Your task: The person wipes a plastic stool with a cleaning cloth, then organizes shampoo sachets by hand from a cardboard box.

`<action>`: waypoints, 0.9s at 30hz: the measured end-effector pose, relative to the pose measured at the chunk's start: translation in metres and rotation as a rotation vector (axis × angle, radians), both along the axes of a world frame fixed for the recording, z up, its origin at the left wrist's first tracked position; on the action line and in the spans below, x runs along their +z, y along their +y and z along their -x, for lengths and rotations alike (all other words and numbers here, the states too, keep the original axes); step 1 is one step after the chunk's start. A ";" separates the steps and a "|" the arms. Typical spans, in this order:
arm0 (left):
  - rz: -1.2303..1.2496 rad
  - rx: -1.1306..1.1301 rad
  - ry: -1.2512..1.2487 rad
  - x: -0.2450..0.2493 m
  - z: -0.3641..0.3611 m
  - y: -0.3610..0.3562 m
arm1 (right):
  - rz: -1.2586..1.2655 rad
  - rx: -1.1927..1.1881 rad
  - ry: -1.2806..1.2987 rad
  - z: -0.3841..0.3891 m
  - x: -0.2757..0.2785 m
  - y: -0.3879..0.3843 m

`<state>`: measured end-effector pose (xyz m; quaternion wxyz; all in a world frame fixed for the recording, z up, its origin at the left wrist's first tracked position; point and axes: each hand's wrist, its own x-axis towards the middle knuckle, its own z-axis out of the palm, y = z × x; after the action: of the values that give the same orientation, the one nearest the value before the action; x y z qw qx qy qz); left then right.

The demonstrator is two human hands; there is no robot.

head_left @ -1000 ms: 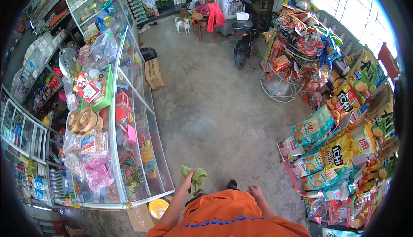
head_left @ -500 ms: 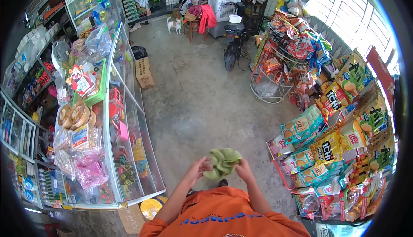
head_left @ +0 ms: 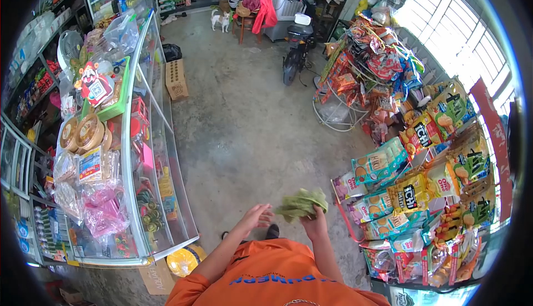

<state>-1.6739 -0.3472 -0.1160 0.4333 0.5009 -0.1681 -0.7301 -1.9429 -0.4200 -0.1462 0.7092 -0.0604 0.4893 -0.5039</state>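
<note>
A crumpled green cloth [head_left: 302, 204] hangs in front of the orange shirt, low in the middle of the view. My right hand [head_left: 315, 218] grips its right side from below, with the fingers partly hidden by the fabric. Just left of the cloth is my left hand [head_left: 257, 217], its fingers apart and pointing toward the cloth, with nothing held. A small gap shows between my left hand and the cloth.
On the left is a glass display case [head_left: 145, 195] topped with packets and tubs. Racks of snack bags [head_left: 411, 195] stand on the right. Farther back are a motorbike [head_left: 296, 50], an air cooler [head_left: 286, 0] and a white dog [head_left: 220, 20]. A cardboard box [head_left: 176, 79] lies beside the case.
The cloth has moved right with my right hand and is flatter and more folded over. My left hand is now farther from it. The whole view has shifted slightly.
</note>
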 end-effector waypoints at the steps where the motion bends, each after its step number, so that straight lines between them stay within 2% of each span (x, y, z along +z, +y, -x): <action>1: -0.011 -0.048 0.021 0.005 0.007 -0.002 | 0.000 0.149 -0.027 -0.014 0.018 0.003; 2: -0.043 -0.080 0.022 0.011 0.013 -0.005 | 0.002 0.296 -0.055 -0.025 0.030 0.007; 3: -0.044 -0.094 0.021 0.010 0.016 -0.004 | 0.000 0.282 -0.057 -0.031 0.033 0.012; 5: 0.009 -0.012 0.021 0.008 0.020 -0.003 | 0.173 0.775 0.384 -0.044 0.039 0.019; 6: 0.011 -0.023 0.019 0.011 0.018 -0.004 | 0.227 0.823 0.433 -0.058 0.074 0.023; 7: 0.008 0.011 -0.008 0.016 0.015 -0.003 | 0.227 0.814 0.433 -0.056 0.070 0.020; 9: 0.005 0.045 -0.036 0.015 0.008 -0.001 | 0.324 1.034 0.556 -0.054 0.060 0.011; 12: 0.038 0.107 -0.074 0.004 -0.002 0.006 | 0.329 1.140 0.610 -0.052 0.061 0.008; 13: 0.036 0.117 -0.071 0.004 -0.005 0.006 | 0.328 1.144 0.608 -0.059 0.070 0.012; 15: 0.031 0.131 -0.066 0.007 -0.007 0.005 | 0.407 0.848 0.567 -0.072 0.086 0.024; 17: 0.073 0.040 -0.057 0.013 -0.007 0.006 | 0.335 0.944 0.528 -0.067 0.085 0.020; 18: 0.070 0.076 -0.053 0.014 -0.009 0.006 | 0.264 1.046 0.488 -0.066 0.085 0.016; 19: 0.065 0.023 0.047 0.014 -0.011 0.007 | 0.269 1.097 0.485 -0.062 0.082 0.015; 20: 0.066 -0.020 0.143 0.014 -0.016 0.009 | 0.293 1.001 0.448 -0.058 0.076 0.015; 21: 0.061 0.043 0.140 0.018 -0.023 0.011 | 0.313 0.906 0.405 -0.053 0.071 0.012; 24: 0.080 0.107 0.126 0.030 -0.050 0.018 | 0.470 1.038 0.522 -0.029 0.060 -0.016; 26: 0.092 0.152 0.012 0.033 -0.066 0.027 | 0.476 0.928 0.688 -0.018 0.064 -0.027; 27: 0.092 0.183 0.018 0.031 -0.073 0.031 | 0.485 0.959 0.690 -0.024 0.073 -0.027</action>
<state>-1.6008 -0.3161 -0.0848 0.5224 0.4870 -0.1510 -0.6835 -1.9191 -0.4467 -0.0731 0.6239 -0.5902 0.4802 -0.1783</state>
